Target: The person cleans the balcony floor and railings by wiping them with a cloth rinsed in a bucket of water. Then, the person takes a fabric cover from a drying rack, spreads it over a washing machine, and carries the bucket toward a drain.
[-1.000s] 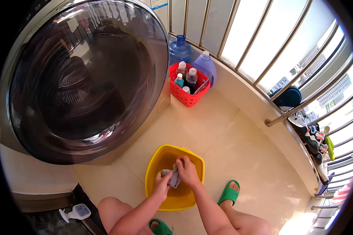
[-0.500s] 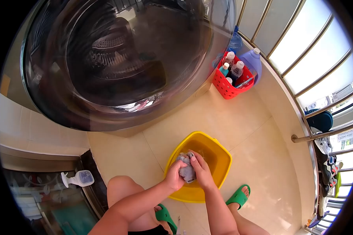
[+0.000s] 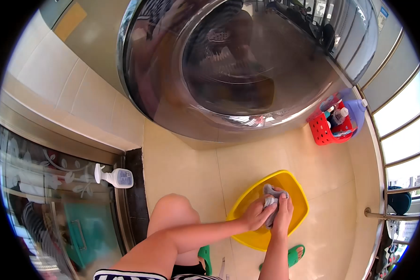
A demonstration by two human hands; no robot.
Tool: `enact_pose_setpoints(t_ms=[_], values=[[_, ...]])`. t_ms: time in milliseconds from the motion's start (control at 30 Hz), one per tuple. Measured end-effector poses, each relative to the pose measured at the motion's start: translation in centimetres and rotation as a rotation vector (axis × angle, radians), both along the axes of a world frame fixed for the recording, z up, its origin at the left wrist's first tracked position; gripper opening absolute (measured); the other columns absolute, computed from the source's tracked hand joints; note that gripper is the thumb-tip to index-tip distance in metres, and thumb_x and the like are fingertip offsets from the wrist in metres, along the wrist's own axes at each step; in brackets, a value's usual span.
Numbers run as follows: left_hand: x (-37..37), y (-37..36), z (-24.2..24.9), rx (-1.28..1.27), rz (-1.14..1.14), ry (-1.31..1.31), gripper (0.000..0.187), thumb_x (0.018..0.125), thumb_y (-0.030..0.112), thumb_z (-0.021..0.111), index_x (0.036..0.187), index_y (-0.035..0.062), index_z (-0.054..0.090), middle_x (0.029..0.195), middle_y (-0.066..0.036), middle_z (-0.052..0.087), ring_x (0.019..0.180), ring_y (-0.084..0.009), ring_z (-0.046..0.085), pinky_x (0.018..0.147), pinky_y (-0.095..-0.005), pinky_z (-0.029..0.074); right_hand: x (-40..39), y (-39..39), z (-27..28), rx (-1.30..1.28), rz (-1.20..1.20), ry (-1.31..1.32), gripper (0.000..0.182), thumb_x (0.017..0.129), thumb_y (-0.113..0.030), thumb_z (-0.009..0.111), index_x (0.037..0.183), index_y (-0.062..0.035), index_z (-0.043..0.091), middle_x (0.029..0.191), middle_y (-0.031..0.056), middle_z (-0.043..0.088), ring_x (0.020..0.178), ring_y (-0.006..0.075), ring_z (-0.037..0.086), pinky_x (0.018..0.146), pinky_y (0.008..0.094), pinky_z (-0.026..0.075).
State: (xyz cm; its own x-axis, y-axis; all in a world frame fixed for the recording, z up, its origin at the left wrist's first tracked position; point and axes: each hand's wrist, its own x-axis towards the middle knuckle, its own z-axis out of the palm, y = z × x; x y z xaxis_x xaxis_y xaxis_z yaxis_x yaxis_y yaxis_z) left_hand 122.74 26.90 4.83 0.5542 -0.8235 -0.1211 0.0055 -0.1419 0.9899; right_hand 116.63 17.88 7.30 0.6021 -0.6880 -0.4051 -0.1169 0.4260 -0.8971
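A small grey piece of wet-looking cloth (image 3: 270, 190) is bunched up between my two hands, over the yellow plastic basin (image 3: 299, 190) on the floor. My left hand (image 3: 257, 213) grips it from the left, fingers curled round the lower bunch. From the right, my right hand (image 3: 283, 211) closes on the same cloth, its thumb pressed on top. Part of the cloth sticks out above the fingers and a bit hangs below them. What lies at the bottom of the basin is mostly hidden by my hands.
The round dark washing machine door (image 3: 158, 109) fills the top. Beyond the basin stand a red basket (image 3: 323, 132) of bottles and a purple jug (image 3: 358, 112). A white spray bottle (image 3: 122, 178) is at left, by a glass door (image 3: 37, 186). Railings run along the right.
My view has swung left, so everything sits further right, and the spray bottle and glass door show more fully. Both hands keep hold of the cloth, with their grip on it shifted.
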Motion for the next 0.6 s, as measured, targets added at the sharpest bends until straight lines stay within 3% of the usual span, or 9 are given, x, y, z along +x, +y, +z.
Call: enact_pose_setpoints(t_ms=[67, 133, 200, 300, 367, 400, 467, 533, 600], values=[[-0.6, -0.9, -0.4, -0.237, 0.120, 0.432, 0.044, 0.093, 0.029, 0.047, 0.127, 0.0008, 0.044, 0.116, -0.011, 0.057, 0.106, -0.0182, 0.054, 0.090, -0.0329, 0.043, -0.1, -1.0, 2.2, -0.099, 0.026, -0.082, 0.036, 0.096, -0.019, 0.043, 0.124, 0.0028, 0.052, 0.124, 0.0133, 0.055, 0.114, 0.0200, 0.050, 0.095, 0.0288, 0.040], [0.1, -0.7, 1.1, -0.247, 0.116, 0.647, 0.046, 0.092, 0.029, 0.048, 0.129, 0.0023, 0.044, 0.125, -0.008, 0.053, 0.112, -0.0138, 0.050, 0.093, -0.0301, 0.041, -0.9, -2.5, 2.6, -0.192, 0.008, -0.210, 0.050, 0.092, -0.024, 0.052, 0.134, 0.0016, 0.044, 0.146, 0.0166, 0.034, 0.137, 0.0239, 0.028, 0.111, 0.0358, 0.021], [0.8, -0.5, 2.2, -0.498, 0.141, 1.158, 0.045, 0.091, 0.027, 0.049, 0.129, 0.0030, 0.046, 0.121, -0.006, 0.055, 0.109, -0.0117, 0.052, 0.093, -0.0282, 0.042, -1.7, -3.2, 3.4, -0.207, -0.046, -0.253, 0.044, 0.097, -0.022, 0.037, 0.134, 0.0009, 0.042, 0.141, 0.0133, 0.040, 0.129, 0.0221, 0.039, 0.101, 0.0343, 0.036], [1.5, 0.0, 1.9, -0.485, 0.206, 1.326, 0.036, 0.090, 0.025, 0.049, 0.119, 0.0048, 0.052, 0.111, -0.003, 0.060, 0.099, -0.0120, 0.057, 0.089, -0.0272, 0.044, -2.1, -3.4, 4.7, 0.124, -0.047, -0.537, 0.042, 0.098, -0.026, 0.036, 0.130, -0.0012, 0.047, 0.131, 0.0143, 0.050, 0.120, 0.0230, 0.047, 0.090, 0.0353, 0.044], [1.5, -0.1, 1.2, -0.475, 0.231, 1.378, 0.033, 0.090, 0.026, 0.049, 0.115, 0.0056, 0.055, 0.107, -0.002, 0.061, 0.094, -0.0117, 0.058, 0.086, -0.0268, 0.046, -1.9, -3.5, 4.7, 0.757, 0.149, -0.831, 0.042, 0.098, -0.031, 0.039, 0.123, 0.0006, 0.051, 0.117, 0.0157, 0.059, 0.106, 0.0258, 0.059, 0.076, 0.0370, 0.051], [1.4, -0.2, 0.2, -0.607, 0.095, 1.428, 0.033, 0.091, 0.026, 0.047, 0.115, 0.0055, 0.055, 0.108, -0.003, 0.062, 0.097, -0.0130, 0.058, 0.088, -0.0290, 0.045, -1.5, -3.0, 3.9, 0.873, 0.118, -0.752, 0.043, 0.099, -0.030, 0.035, 0.123, 0.0015, 0.051, 0.109, 0.0179, 0.063, 0.097, 0.0284, 0.063, 0.070, 0.0385, 0.054], [0.9, -0.1, -0.3, -0.742, -0.041, 1.467, 0.033, 0.092, 0.027, 0.045, 0.115, 0.0055, 0.055, 0.109, -0.003, 0.062, 0.100, -0.0142, 0.058, 0.090, -0.0313, 0.045, -0.8, -2.0, 0.6, 0.941, 0.100, -0.715, 0.043, 0.099, -0.030, 0.036, 0.122, 0.0023, 0.052, 0.110, 0.0197, 0.062, 0.100, 0.0293, 0.063, 0.068, 0.0383, 0.056], [0.5, -0.2, 0.0, -0.562, 0.174, 1.397, 0.030, 0.094, 0.025, 0.043, 0.115, 0.0067, 0.054, 0.107, -0.002, 0.061, 0.096, -0.0126, 0.058, 0.085, -0.0298, 0.047, -0.6, -2.4, 1.4, 0.911, -0.013, -0.553, 0.040, 0.099, -0.027, 0.037, 0.117, 0.0032, 0.054, 0.102, 0.0205, 0.065, 0.092, 0.0288, 0.066, 0.066, 0.0373, 0.058], [0.2, 0.3, 1.2, -0.558, 0.164, 1.400, 0.028, 0.094, 0.021, 0.043, 0.116, 0.0067, 0.053, 0.106, -0.002, 0.061, 0.095, -0.0133, 0.058, 0.083, -0.0293, 0.047, -1.4, -3.9, 0.3, 0.297, 0.124, -0.154, 0.037, 0.099, -0.026, 0.037, 0.109, 0.0036, 0.057, 0.088, 0.0188, 0.067, 0.080, 0.0267, 0.068, 0.064, 0.0359, 0.058]])
